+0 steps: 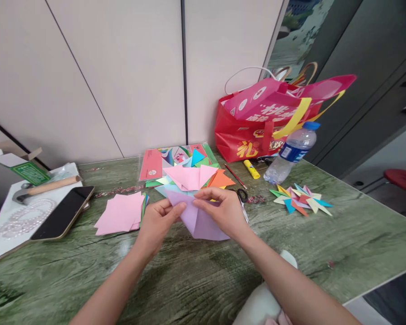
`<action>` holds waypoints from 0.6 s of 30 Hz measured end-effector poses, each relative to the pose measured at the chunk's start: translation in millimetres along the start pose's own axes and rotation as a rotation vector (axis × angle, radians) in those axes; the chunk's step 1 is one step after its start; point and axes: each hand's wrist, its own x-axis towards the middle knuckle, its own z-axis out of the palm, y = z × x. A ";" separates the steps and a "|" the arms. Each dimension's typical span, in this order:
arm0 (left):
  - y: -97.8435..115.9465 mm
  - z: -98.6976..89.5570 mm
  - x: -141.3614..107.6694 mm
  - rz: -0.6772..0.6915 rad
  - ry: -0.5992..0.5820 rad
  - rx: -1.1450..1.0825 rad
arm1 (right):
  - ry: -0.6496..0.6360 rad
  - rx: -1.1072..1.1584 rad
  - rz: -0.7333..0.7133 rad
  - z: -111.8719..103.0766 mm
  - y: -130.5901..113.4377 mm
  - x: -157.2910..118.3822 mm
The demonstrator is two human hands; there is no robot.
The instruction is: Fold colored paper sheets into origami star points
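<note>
A partly folded sheet of purple origami paper is held up above the table between my two hands. My left hand pinches its left edge with thumb and fingers. At the upper right, my right hand grips the same sheet between thumb and forefinger. Right behind it shows a folded pink paper, with orange folded pieces and a blue one around it. Left of my hands lies a stack of pink paper squares. Black-handled scissors are partly hidden behind my right hand.
A red gift bag and a water bottle stand at the back right, near a yellow glue stick and a pencil. Colourful folded paper pieces lie right. A phone and a hammer lie left.
</note>
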 end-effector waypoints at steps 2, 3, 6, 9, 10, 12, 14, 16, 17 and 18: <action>0.1 1.1 -1.2 -0.011 -0.057 0.032 | 0.009 0.068 0.032 -1.2 0.7 1.6; -0.3 1.5 -1.6 -0.017 -0.079 0.062 | 0.017 0.103 0.048 -1.8 1.4 2.5; -3.0 1.6 -1.9 -0.019 -0.111 0.137 | 0.062 0.183 0.107 -3.3 3.6 4.7; -4.8 0.8 -1.1 -0.012 -0.102 0.144 | 0.106 0.221 0.158 -3.3 4.8 5.3; -4.8 0.7 -0.9 -0.010 -0.093 0.142 | 0.112 0.234 0.173 -2.9 4.9 5.2; -4.3 0.8 -0.7 -0.004 -0.070 0.148 | 0.117 0.266 0.198 -2.1 5.0 4.7; -3.3 1.5 -1.0 0.000 -0.050 0.151 | 0.122 0.292 0.215 -1.4 5.1 4.3; -2.4 2.5 -1.7 -0.004 -0.042 0.133 | 0.134 0.303 0.223 -1.2 5.4 4.3; -2.0 3.0 -2.1 -0.009 -0.049 0.118 | 0.145 0.303 0.223 -1.3 5.7 4.4; -1.6 3.6 -2.6 -0.016 -0.065 0.104 | 0.157 0.305 0.222 -1.4 6.0 4.5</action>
